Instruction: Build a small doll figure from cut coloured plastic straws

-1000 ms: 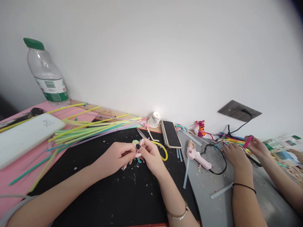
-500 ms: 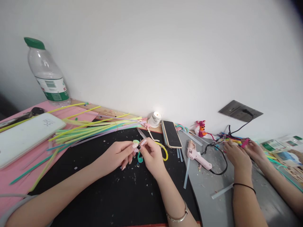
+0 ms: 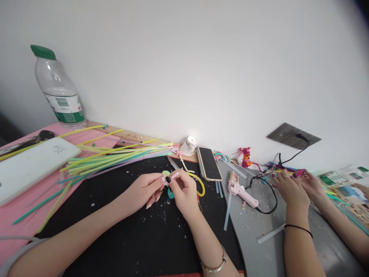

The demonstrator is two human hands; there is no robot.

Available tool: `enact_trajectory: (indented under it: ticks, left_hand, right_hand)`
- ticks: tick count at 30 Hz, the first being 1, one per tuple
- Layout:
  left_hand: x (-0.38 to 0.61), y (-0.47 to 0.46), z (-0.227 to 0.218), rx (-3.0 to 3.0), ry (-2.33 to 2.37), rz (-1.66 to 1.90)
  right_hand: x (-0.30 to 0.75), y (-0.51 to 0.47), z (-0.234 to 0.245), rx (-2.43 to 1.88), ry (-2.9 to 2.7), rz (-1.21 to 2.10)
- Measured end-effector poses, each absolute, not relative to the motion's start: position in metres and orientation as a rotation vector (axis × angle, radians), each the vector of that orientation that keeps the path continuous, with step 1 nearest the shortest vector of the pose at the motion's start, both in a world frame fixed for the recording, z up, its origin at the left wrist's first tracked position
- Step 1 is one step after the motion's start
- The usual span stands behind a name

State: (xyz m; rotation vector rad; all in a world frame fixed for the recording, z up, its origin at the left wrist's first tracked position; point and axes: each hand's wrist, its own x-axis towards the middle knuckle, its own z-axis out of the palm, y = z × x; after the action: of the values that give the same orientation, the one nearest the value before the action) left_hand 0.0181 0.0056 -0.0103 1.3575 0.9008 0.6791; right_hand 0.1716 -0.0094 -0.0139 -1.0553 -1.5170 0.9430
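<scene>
Over the black mat (image 3: 121,238), my two hands meet fingertip to fingertip around a small craft piece (image 3: 165,173) that looks pale green and lilac, made of fuzzy pipe cleaner. My left hand (image 3: 146,189) pinches it from the left. From the right, the thumb and index finger of my right hand (image 3: 184,194) close on the same piece, and these fingers hide most of it. A teal pipe-cleaner coil (image 3: 171,193) shows just below, between the hands. Behind my right hand curves a yellow pipe cleaner (image 3: 200,184), partly covered. Whether these join the held piece, I cannot tell.
Pipe cleaners (image 3: 100,161) lie in a bundle at left, near a white power bank (image 3: 37,167) and a bottle (image 3: 59,88). A lit candle cup (image 3: 189,146), a phone (image 3: 210,164) and a glue gun (image 3: 239,190) stand ahead and right. A co-worker's hands (image 3: 291,190) work at far right.
My fingers have shifted slightly around the small piece, with the left fingertips a little lower. A bit of red now shows beside my right hand. The co-worker's hands have moved slightly.
</scene>
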Motion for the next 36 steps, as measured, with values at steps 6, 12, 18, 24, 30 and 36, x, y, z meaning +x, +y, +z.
enact_trajectory:
  ticks: [6,12,18,24,30,36]
  left_hand:
    - [0.015,0.001,-0.001,1.626,0.965,0.655]
    - [0.012,0.001,0.000,2.047,0.912,0.739]
    - [0.009,0.005,-0.009,2.253,0.823,0.829]
    - [0.008,0.008,-0.023,2.476,0.833,0.932]
    - [0.010,0.007,-0.015,2.298,0.896,0.927]
    - [0.013,0.002,-0.003,1.715,0.994,0.795]
  right_hand:
    - [0.168,-0.005,-0.015,-0.972,-1.202,1.281]
    - [0.175,-0.003,-0.014,-0.985,-1.082,1.683]
    - [0.178,-0.005,-0.008,-0.958,-0.944,1.912]
    - [0.177,-0.006,-0.007,-0.847,-0.892,2.044]
    - [0.172,-0.006,-0.010,-0.878,-0.915,1.879]
    - [0.169,-0.006,-0.020,-0.950,-1.290,1.405]
